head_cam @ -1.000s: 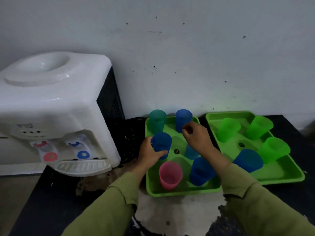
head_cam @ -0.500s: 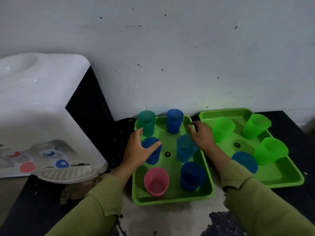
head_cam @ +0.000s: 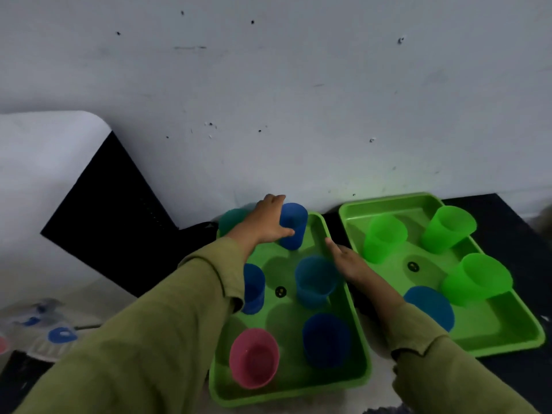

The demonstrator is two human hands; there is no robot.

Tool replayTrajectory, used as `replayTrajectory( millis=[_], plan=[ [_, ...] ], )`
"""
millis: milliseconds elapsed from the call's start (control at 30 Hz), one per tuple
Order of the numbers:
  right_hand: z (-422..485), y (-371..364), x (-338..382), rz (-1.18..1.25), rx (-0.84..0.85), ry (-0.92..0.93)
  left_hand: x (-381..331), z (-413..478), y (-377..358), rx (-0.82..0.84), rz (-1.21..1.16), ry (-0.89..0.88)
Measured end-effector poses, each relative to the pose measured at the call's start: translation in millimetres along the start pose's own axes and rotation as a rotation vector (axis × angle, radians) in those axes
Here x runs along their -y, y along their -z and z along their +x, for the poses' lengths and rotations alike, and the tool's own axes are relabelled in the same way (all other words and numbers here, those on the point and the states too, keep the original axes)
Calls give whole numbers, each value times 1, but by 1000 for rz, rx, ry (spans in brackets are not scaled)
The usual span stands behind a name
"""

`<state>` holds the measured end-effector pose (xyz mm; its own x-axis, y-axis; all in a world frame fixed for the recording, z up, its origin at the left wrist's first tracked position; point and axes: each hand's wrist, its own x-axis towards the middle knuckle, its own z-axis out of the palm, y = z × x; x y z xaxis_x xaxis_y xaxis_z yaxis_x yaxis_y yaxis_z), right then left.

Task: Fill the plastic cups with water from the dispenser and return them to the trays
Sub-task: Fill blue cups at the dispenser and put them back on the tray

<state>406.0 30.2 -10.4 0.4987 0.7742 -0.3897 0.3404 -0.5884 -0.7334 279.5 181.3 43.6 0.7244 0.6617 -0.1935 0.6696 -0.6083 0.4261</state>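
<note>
Two green trays sit side by side against the wall. In the left tray [head_cam: 283, 395] stand a pink cup [head_cam: 254, 357], a teal cup [head_cam: 231, 219] and several blue cups. My left hand [head_cam: 263, 223] reaches to the tray's far end and wraps around the back blue cup [head_cam: 294, 227], thumb in front and fingers behind. My right hand [head_cam: 348, 261] lies flat and open over the left tray's right rim, holding nothing. The right tray [head_cam: 507, 345] holds three green cups [head_cam: 385, 238] and one blue cup [head_cam: 430, 306]. The white water dispenser [head_cam: 44, 174] stands at the left, its taps low in view.
A pale wall rises directly behind the trays. The dispenser's black side panel [head_cam: 110, 210] faces the left tray. Its blue tap lever [head_cam: 62, 335] shows at the lower left edge. The dark tabletop [head_cam: 531, 258] extends right of the right tray.
My left hand left the nearer blue cup and reached back onto the far blue cup. My right hand drew back slightly along the tray rim. The view shifted right.
</note>
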Motion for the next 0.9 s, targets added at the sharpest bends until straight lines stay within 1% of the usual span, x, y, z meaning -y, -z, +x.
replayTrajectory(
  millis=[133, 200, 367, 533, 633, 767, 900],
  plan=[
    [2, 2, -1, 7, 5, -12, 0, 13, -7, 51, 42, 14],
    [3, 2, -1, 12, -4, -22, 1, 16, -11, 28, 26, 11],
    [5, -1, 0, 28, -17, -36, 3, 17, -21, -67, -136, 35],
    [1, -2, 4, 5, -10, -54, -2, 1, -12, -239, -255, 6],
    [-2, -2, 8, 8, -50, -35, -8, -16, 2, -359, -364, -18],
    [-18, -2, 31, 3, -155, 35, -15, -49, 21, -502, -517, -77],
    [-45, -8, 58, 9, -232, 146, -17, -90, 35, -548, -600, -115]
  ],
)
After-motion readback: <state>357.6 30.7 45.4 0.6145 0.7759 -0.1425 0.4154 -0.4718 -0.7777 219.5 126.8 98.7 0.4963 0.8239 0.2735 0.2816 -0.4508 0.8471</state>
